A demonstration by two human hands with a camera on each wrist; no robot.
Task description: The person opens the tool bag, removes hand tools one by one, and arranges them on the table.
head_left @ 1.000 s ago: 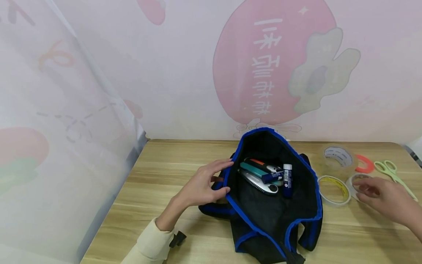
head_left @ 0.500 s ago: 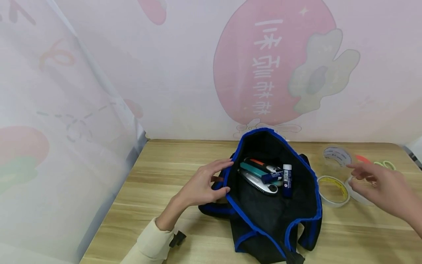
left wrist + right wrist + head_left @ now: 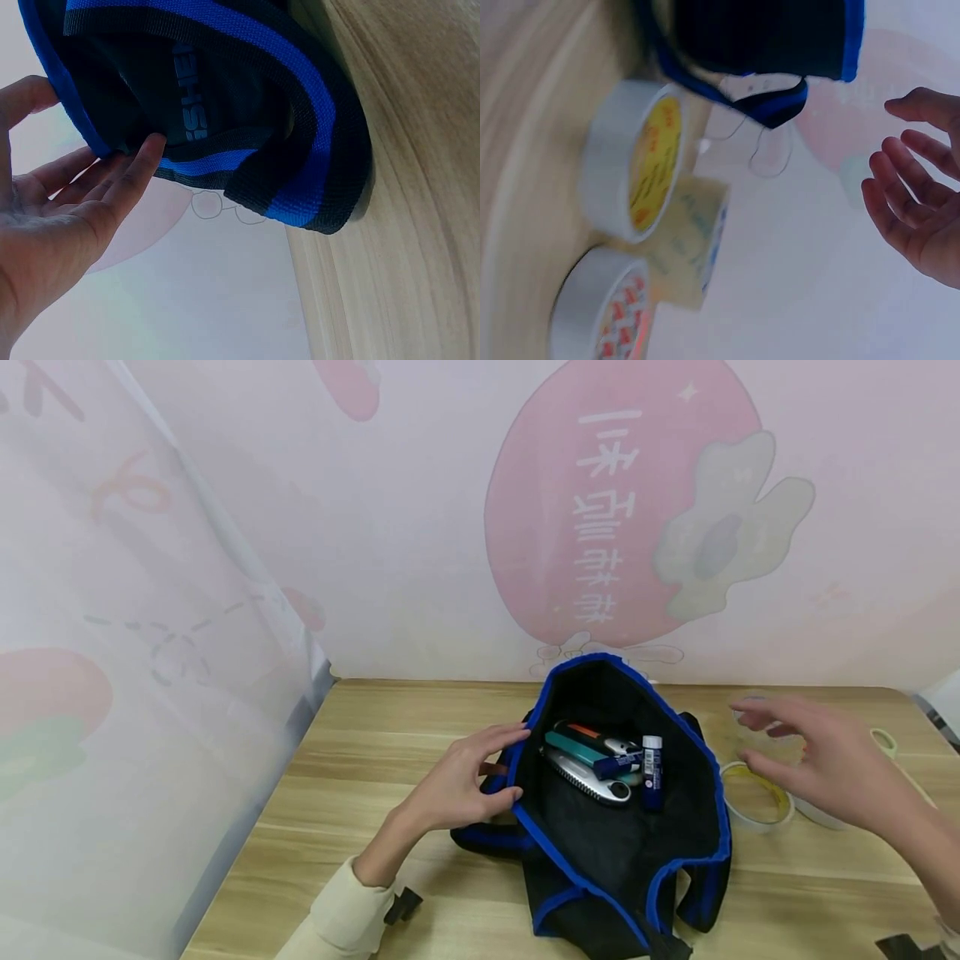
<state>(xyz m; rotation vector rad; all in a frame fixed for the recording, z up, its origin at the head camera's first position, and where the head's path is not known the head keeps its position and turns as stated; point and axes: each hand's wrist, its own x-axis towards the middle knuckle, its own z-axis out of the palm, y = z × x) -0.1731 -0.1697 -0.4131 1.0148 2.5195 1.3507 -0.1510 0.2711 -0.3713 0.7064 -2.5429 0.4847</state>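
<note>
R grip (image 3: pixel 828 766) moved nr bag (image 3: pixel 600 852), part-hiding tapes (image 3: pixel 609 165)

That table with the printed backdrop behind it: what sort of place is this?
Probably an indoor work or craft corner, perhaps staged: a wood-grain table before a pale, pink-patterned backdrop, with an open black bag and rolls of tape on it.

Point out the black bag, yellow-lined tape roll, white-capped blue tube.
Black bag (image 3: pixel 596 850): head view, bare inside wall.
Yellow-lined tape roll (image 3: pixel 613 163): right wrist view, white outer side.
White-capped blue tube (image 3: pixel 652 779): head view, blue body.
</note>
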